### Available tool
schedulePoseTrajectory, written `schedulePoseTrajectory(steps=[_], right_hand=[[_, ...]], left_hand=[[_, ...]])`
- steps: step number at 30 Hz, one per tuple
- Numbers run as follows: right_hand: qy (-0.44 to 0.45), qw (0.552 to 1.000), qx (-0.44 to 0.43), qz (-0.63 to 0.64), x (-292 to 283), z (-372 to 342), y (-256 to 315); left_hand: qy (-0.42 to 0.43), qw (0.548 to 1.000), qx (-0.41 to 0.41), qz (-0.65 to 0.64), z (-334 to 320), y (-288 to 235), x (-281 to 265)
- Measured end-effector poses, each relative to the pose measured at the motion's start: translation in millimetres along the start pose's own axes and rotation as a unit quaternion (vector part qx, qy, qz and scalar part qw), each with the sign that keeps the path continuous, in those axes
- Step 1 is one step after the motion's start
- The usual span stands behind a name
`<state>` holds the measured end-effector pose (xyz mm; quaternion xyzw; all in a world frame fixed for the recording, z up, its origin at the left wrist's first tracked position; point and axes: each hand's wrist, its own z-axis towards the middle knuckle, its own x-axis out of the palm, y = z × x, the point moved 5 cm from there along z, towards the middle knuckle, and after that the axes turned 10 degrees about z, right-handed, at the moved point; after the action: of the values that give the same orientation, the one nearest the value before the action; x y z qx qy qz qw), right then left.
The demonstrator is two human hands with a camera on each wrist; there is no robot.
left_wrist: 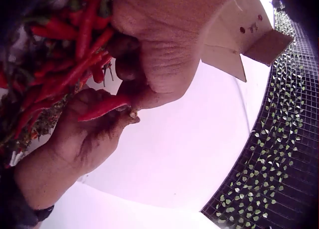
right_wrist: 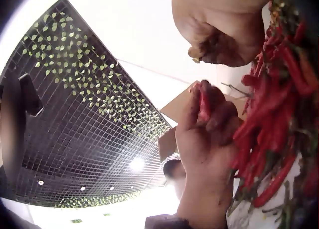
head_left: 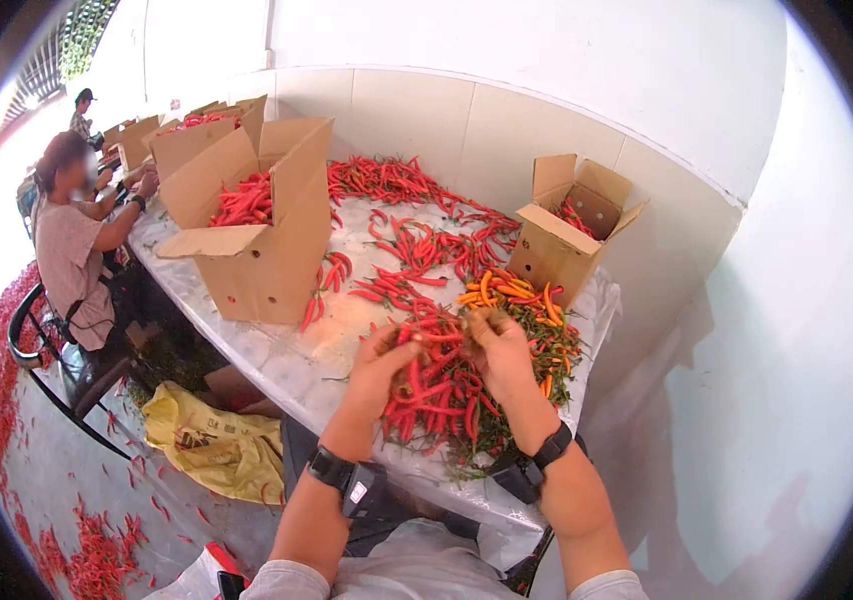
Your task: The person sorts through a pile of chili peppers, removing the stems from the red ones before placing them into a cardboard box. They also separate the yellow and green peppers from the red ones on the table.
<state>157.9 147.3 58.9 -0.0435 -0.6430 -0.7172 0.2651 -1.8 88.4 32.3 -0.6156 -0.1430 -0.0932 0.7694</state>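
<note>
Thumb and fingers of my left hand (head_left: pixel 376 368) (left_wrist: pixel 159 54) (right_wrist: pixel 203 151) pinch one red chili (left_wrist: pixel 102 108) (right_wrist: pixel 204 107). My right hand (head_left: pixel 504 360) (left_wrist: pixel 84 134) (right_wrist: pixel 224 27) is close beside it, fingers bent and fingertips near the left thumb; whether it pinches the chili's stem end is unclear. Both hands are over a heap of red chilies (head_left: pixel 436 405) (left_wrist: pixel 55 64) (right_wrist: pixel 271 114) with green stems, near the table's front edge. Orange chilies (head_left: pixel 511 288) lie just beyond the right hand.
A large open carton (head_left: pixel 261 270) of red chilies stands on the plastic-covered table (head_left: pixel 346 335) at left, a smaller carton (head_left: pixel 551 255) at back right. More chilies (head_left: pixel 396 180) line the wall. A seated person (head_left: pixel 74 235), a chair and a yellow sack (head_left: pixel 211 440) are left.
</note>
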Motion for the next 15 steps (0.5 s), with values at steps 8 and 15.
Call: schedulePoseTrajectory(steps=[8, 15], right_hand=[[-0.140, 0.788, -0.324, -0.505, -17, -7, 47], [0.103, 0.779, -0.229, -0.574, 26, -19, 30]], left_hand=[[-0.153, 0.951, -0.001, -0.269, 1, -11, -19], [-0.090, 0.958, -0.013, -0.273, 3, -5, -25]])
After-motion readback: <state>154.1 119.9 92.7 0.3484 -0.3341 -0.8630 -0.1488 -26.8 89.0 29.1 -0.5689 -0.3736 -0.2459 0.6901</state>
